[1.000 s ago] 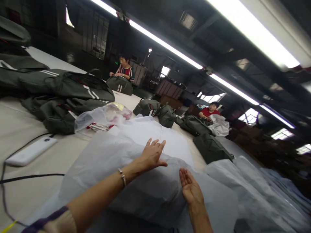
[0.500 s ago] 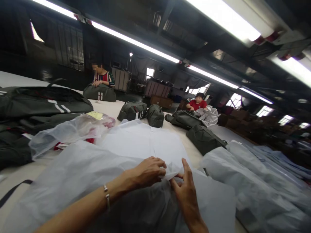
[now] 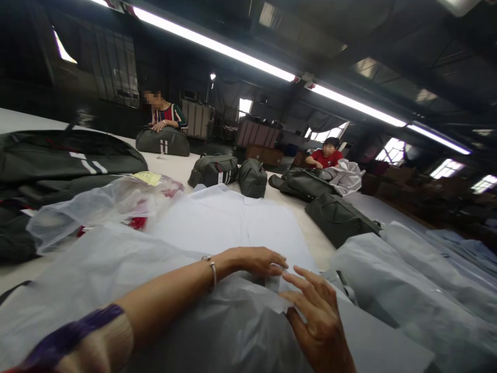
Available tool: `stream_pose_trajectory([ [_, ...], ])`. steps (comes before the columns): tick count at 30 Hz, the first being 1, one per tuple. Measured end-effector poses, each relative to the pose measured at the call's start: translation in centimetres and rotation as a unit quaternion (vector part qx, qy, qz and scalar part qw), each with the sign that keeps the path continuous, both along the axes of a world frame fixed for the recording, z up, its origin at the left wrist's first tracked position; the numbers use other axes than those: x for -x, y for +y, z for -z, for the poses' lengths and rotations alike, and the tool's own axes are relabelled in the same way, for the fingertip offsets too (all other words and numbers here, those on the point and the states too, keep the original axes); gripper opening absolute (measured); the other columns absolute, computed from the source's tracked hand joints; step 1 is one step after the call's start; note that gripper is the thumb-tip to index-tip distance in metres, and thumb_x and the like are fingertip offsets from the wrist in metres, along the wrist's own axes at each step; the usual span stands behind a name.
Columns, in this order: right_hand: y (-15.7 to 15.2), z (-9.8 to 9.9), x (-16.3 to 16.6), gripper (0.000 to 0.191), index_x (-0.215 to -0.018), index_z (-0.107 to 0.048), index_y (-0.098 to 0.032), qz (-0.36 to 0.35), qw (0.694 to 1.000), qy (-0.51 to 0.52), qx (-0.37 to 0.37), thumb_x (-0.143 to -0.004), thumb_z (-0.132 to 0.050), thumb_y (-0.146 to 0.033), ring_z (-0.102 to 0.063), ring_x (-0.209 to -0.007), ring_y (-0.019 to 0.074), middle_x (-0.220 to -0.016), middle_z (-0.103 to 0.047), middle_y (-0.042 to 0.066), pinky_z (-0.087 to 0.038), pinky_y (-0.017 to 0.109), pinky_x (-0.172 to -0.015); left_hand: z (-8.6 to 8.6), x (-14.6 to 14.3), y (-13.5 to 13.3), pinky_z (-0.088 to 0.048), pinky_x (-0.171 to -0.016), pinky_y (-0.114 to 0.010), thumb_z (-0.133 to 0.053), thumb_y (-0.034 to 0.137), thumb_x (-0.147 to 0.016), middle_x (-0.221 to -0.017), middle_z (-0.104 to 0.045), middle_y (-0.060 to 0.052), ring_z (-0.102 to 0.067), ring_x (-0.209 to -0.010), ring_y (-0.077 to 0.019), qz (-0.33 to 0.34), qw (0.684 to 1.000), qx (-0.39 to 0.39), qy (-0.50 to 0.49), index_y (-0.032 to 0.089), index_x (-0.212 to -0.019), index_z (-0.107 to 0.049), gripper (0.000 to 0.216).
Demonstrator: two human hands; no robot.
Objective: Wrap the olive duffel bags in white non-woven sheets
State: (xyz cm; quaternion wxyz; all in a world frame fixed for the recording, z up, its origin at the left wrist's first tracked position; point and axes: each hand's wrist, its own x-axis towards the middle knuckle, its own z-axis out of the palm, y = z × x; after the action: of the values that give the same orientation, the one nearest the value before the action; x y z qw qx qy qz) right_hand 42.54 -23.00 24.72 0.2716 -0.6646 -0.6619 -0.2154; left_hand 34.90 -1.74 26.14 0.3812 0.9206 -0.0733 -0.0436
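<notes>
A translucent plastic bag (image 3: 240, 321) covers something dark right in front of me, and both hands are at its upper edge. My left hand (image 3: 262, 260) reaches across this edge, palm down, its fingers stretched out and holding nothing that I can see. Close by on the right, my right hand (image 3: 316, 305) has its fingers spread, with the thumb against or just beside the film's edge. Beyond the hands lies a stack of white sheets (image 3: 229, 217). What is inside the bag shows only as a dark shape through the film.
Dark green bags (image 3: 77, 160) are piled at left beside clear plastic packaging with red contents (image 3: 135, 215). Several more green duffel bags (image 3: 213, 170) stand farther back. Bagged goods (image 3: 388, 274) lie at right. Two people (image 3: 166, 116) work across the table.
Both hands have shifted right. My left hand's bent fingers have straightened, and the bunched film between the hands is released. The view has tilted slightly down.
</notes>
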Motion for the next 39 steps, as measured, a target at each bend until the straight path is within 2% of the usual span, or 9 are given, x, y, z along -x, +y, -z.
stream_pose_trajectory([
  [3,0.3,-0.7,0.0,0.016,-0.095,-0.072,-0.030,-0.034,0.991,0.111,0.061,-0.091,-0.057,-0.027,-0.067,-0.083,0.0203,-0.089,-0.074,0.002,-0.050,0.032,-0.079,0.6,0.1,-0.4,-0.051,-0.084,-0.031,-0.056,0.023,-0.088,-0.110,-0.074,-0.003,-0.068,-0.092,-0.0201,0.052,0.998,0.008,0.019,0.023,-0.115,-0.070,0.030],
  [7,1.5,-1.2,-0.2,0.022,-0.088,-0.070,-0.025,-0.018,0.961,0.241,0.133,-0.095,-0.053,-0.037,-0.065,-0.074,0.0165,-0.081,-0.071,0.002,-0.047,0.025,-0.068,0.3,1.8,-0.7,-0.049,-0.073,-0.030,-0.053,0.024,-0.090,-0.094,-0.075,-0.001,-0.063,-0.078,-0.0185,0.071,0.997,-0.003,-0.005,0.022,-0.103,-0.073,0.024],
  [13,3.8,0.9,-1.6,0.030,-0.080,-0.065,-0.021,-0.009,0.925,0.333,0.184,-0.093,-0.053,-0.046,-0.061,-0.068,0.0140,-0.072,-0.067,-0.001,-0.043,0.023,-0.063,0.8,1.7,1.1,-0.048,-0.082,-0.029,-0.061,0.026,-0.085,-0.095,-0.075,0.002,-0.064,-0.090,-0.0183,0.025,0.987,0.155,0.041,0.021,-0.103,-0.073,0.023],
  [17,4.3,3.2,-2.2,0.031,-0.077,-0.061,-0.020,0.001,0.921,0.354,0.161,-0.091,-0.054,-0.047,-0.054,-0.062,0.0123,-0.066,-0.061,-0.003,-0.039,0.023,-0.058,-1.3,3.2,3.1,-0.051,-0.086,-0.031,-0.053,0.041,-0.092,-0.117,-0.071,-0.009,-0.065,-0.105,-0.0219,-0.051,0.963,0.243,0.100,0.017,-0.119,-0.066,0.038],
  [21,4.6,3.8,-2.3,0.033,-0.073,-0.058,-0.020,0.007,0.912,0.380,0.152,-0.090,-0.055,-0.048,-0.051,-0.060,0.0119,-0.063,-0.056,-0.004,-0.038,0.023,-0.057,-4.3,7.0,1.8,-0.049,-0.085,-0.035,-0.053,0.058,-0.090,-0.116,-0.071,-0.010,-0.066,-0.104,-0.0284,-0.111,0.990,0.000,0.082,0.022,-0.128,-0.061,0.054],
  [25,4.8,3.4,-2.2,0.033,-0.074,-0.058,-0.019,0.005,0.900,0.404,0.160,-0.089,-0.055,-0.049,-0.050,-0.062,0.0125,-0.065,-0.055,-0.004,-0.038,0.023,-0.058,-3.2,9.2,-1.3,-0.049,-0.082,-0.040,-0.063,0.057,-0.085,-0.112,-0.072,-0.012,-0.068,-0.101,-0.0342,-0.196,0.965,-0.172,0.023,0.024,-0.143,-0.044,0.070],
  [29,4.9,3.1,-2.1,0.034,-0.072,-0.055,-0.020,0.007,0.905,0.396,0.157,-0.089,-0.052,-0.049,-0.048,-0.061,0.0124,-0.063,-0.051,-0.005,-0.037,0.024,-0.059,0.1,8.8,-1.0,-0.050,-0.077,-0.035,-0.061,0.035,-0.090,-0.098,-0.074,-0.008,-0.070,-0.092,-0.0288,-0.235,0.950,-0.206,0.003,0.023,-0.135,-0.050,0.048],
  [33,5.0,2.9,-2.0,0.033,-0.072,-0.056,-0.020,0.003,0.904,0.400,0.151,-0.089,-0.053,-0.047,-0.050,-0.063,0.0126,-0.065,-0.054,-0.005,-0.038,0.024,-0.061,0.1,9.1,-0.5,-0.051,-0.085,-0.039,-0.058,0.021,-0.090,-0.114,-0.068,-0.010,-0.066,-0.101,-0.0273,-0.259,0.924,-0.268,-0.087,0.022,-0.132,-0.051,0.042],
  [39,5.3,4.1,-2.2,0.030,-0.072,-0.058,-0.021,-0.012,0.906,0.400,0.136,-0.087,-0.054,-0.047,-0.048,-0.061,0.0121,-0.063,-0.054,-0.005,-0.038,0.025,-0.060,0.7,9.7,-8.0,-0.051,-0.095,-0.040,-0.054,0.029,-0.094,-0.122,-0.066,-0.009,-0.062,-0.109,-0.0246,-0.192,0.919,-0.257,-0.228,0.019,-0.125,-0.054,0.032],
])
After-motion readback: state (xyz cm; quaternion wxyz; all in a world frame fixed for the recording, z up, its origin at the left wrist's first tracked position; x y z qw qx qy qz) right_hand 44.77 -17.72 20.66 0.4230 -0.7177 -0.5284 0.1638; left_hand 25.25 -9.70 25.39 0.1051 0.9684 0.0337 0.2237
